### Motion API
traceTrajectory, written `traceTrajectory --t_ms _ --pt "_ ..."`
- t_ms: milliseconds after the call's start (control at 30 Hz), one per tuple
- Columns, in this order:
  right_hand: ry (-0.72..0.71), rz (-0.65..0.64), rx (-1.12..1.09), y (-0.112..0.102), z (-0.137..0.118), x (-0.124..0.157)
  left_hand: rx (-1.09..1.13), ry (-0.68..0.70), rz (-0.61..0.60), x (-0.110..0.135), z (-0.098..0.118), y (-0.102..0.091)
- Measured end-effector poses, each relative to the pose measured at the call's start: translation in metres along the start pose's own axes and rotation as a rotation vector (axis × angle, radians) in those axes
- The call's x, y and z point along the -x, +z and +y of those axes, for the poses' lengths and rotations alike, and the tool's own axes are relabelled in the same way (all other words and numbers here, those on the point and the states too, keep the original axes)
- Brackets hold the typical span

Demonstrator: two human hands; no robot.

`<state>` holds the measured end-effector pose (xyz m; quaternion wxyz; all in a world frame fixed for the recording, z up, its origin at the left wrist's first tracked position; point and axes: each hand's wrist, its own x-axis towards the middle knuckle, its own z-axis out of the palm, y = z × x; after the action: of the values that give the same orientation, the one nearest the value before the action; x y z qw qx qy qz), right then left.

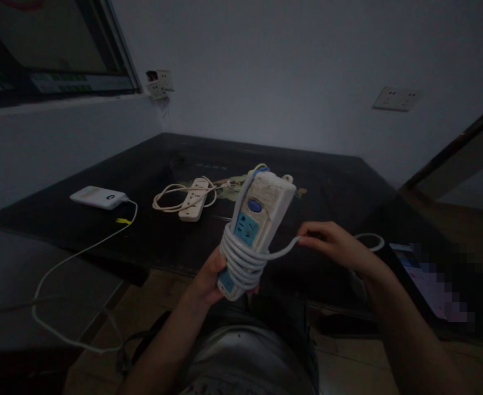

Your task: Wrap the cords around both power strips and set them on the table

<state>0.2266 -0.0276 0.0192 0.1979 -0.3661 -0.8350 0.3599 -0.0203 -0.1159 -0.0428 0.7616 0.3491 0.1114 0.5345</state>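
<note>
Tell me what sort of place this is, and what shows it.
Likely a plain indoor room, perhaps in a home or small office: a dark table stands by a pale wall, and a socket plate is mounted on that wall.

Pale greyish top (249, 356) with dark markings (220, 387), bare forearms (175, 348), bare left hand (213, 275), bare right hand (329, 241)

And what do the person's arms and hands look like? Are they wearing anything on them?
The left hand and right hand have no gloves. The left forearm and right forearm look slim, with no sleeves in view. I see no watch or bracelet, but it's too dim for tiny markings.
</note>
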Motion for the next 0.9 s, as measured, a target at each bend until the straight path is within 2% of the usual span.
traceTrajectory --t_ms 100,200,333,433,500,600,733,800,900 --pt "-0.018 0.01 -0.02 -0.005 0.002 -0.014 -0.098 -0.053 -0.077 0.002 0.003 -0.001" --pt "-0.051 -0.032 -0.052 -0.014 -0.008 -0.026 -0.174 -0.108 -0.117 0.003 0.007 -0.001" --pt "-0.078 -0.19 -0.042 -0.021 -0.026 -0.041 -0.294 -0.194 -0.129 0.002 0.016 -0.003" --pt "-0.131 -0.315 0.044 -0.024 -0.035 -0.049 -0.54 -0.209 -0.189 0.0 0.024 -0.006" --pt "-0.179 -0.356 0.137 -0.027 -0.04 -0.053 -0.707 -0.195 -0.238 -0.002 0.031 -0.004" --pt "-0.206 -0.331 0.323 -0.03 -0.053 -0.055 -0.963 -0.168 -0.275 -0.004 0.037 0.004" --pt "-0.153 -0.253 0.638 -0.026 -0.075 -0.05 -1.204 -0.142 -0.3 -0.01 0.033 0.016" --pt "-0.163 -0.215 0.769 -0.02 -0.084 -0.045 -1.273 -0.122 -0.252 -0.013 0.026 0.017" --pt "-0.218 -0.143 0.894 -0.009 -0.092 -0.038 -1.343 -0.079 -0.113 -0.015 0.015 0.013"
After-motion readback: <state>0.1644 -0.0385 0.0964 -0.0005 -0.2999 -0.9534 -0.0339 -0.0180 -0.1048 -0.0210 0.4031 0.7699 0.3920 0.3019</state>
